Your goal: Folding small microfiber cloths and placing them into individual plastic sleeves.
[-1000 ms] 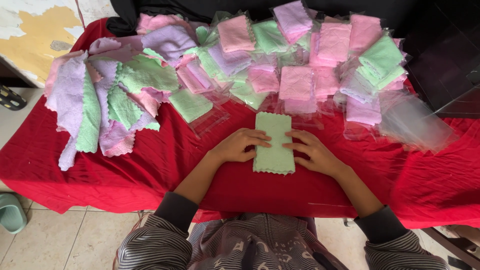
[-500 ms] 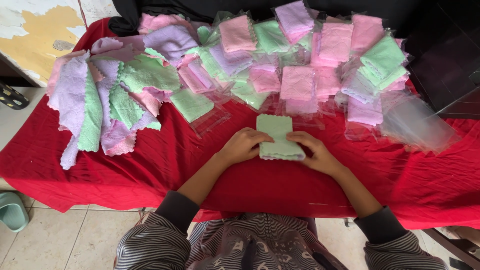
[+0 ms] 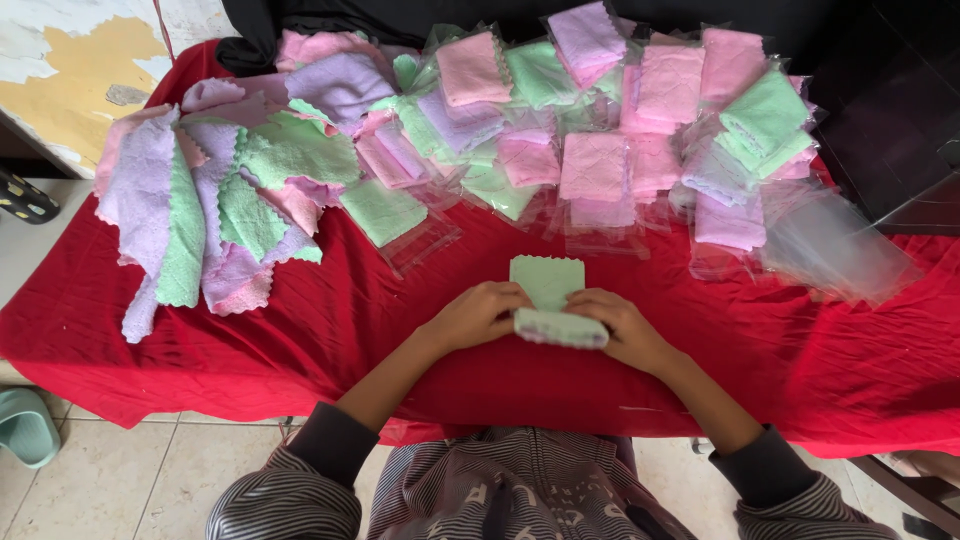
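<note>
Green cloth (image 3: 548,284) rolled further, both hands (image 3: 560,318).

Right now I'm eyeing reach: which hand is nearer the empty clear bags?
Right. The right hand lies closer to the clear bags; the left hand is farther left.

This looks like a small home workshop for packing cloths, not a factory. A desk (image 3: 300,330) draped in red fabric carries a loose heap of scallop-edged cloths (image 3: 215,200) in purple, green and pink on the left, and rows of folded cloths sealed in clear bags (image 3: 600,165) along the back, with empty bags (image 3: 835,240) at the right. Pale floor tiles (image 3: 110,480), a slipper (image 3: 25,425) and a peeling painted surface (image 3: 60,85) suggest a plain domestic room.
</note>
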